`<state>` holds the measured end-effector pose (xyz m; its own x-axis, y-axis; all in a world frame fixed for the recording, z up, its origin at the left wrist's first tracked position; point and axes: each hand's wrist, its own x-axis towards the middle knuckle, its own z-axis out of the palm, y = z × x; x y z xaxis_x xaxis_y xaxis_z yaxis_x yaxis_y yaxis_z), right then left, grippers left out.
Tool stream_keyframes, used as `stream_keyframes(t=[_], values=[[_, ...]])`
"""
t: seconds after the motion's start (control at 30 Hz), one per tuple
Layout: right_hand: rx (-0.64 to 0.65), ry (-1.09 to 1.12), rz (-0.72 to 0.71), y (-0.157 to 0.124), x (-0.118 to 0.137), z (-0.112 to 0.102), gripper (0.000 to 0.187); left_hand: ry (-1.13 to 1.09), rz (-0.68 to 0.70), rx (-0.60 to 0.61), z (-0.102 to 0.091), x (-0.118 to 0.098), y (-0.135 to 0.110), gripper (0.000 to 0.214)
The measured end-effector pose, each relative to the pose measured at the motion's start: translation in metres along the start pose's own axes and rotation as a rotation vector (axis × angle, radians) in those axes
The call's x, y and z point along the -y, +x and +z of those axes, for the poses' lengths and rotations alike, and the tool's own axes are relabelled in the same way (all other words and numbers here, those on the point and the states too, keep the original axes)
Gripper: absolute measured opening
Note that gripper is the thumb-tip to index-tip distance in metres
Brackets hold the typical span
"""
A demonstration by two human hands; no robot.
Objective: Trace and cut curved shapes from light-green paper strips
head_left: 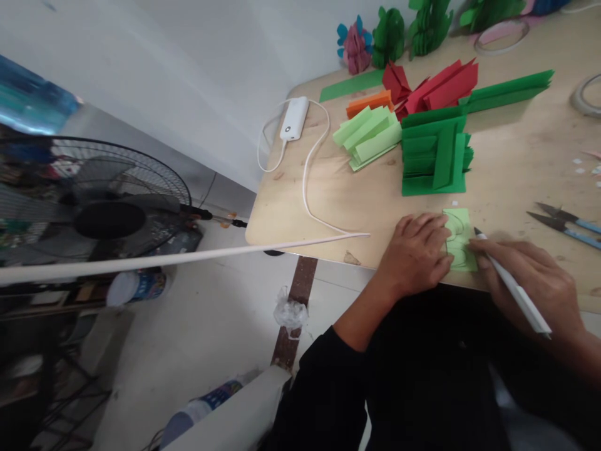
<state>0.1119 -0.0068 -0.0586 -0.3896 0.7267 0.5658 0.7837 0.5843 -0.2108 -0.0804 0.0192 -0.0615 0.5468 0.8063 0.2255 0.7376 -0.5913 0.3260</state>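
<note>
A small light green paper piece (462,255) lies near the table's front edge, with curved outlines drawn on it. My left hand (417,250) rests on its left side, fingers apart and laid over the paper's edge. In my right hand (535,282) is a white pen (521,297), gripped between thumb and fingers. Its dark tip sits just right of the paper; whether it touches anything I cannot tell. Folded dark green paper (434,156) stands just beyond the piece. Scissors (563,222) with blue handles lie to the right of my right hand.
Folded light green (369,134), orange (369,103) and red papers (441,88) lie further back. Paper figures (387,37) line the wall. A white power bank (295,119) with a cable sits left. Tape rolls (586,97) are at right. A fan (107,207) stands beside the table.
</note>
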Motion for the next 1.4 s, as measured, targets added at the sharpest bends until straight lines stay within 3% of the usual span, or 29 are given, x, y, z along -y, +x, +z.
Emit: stream_keyframes(t=[0.7,1.4], values=[[-0.035,-0.021,-0.049,-0.0013,0.0002,0.0030,0.054,0.007,-0.001,0.020,-0.0029,-0.0007,0.0004,0.037],[-0.042,-0.002,-0.040,-0.0010,0.0009,0.0025,0.054,0.002,0.011,0.021,-0.0016,0.0012,-0.0005,0.037]])
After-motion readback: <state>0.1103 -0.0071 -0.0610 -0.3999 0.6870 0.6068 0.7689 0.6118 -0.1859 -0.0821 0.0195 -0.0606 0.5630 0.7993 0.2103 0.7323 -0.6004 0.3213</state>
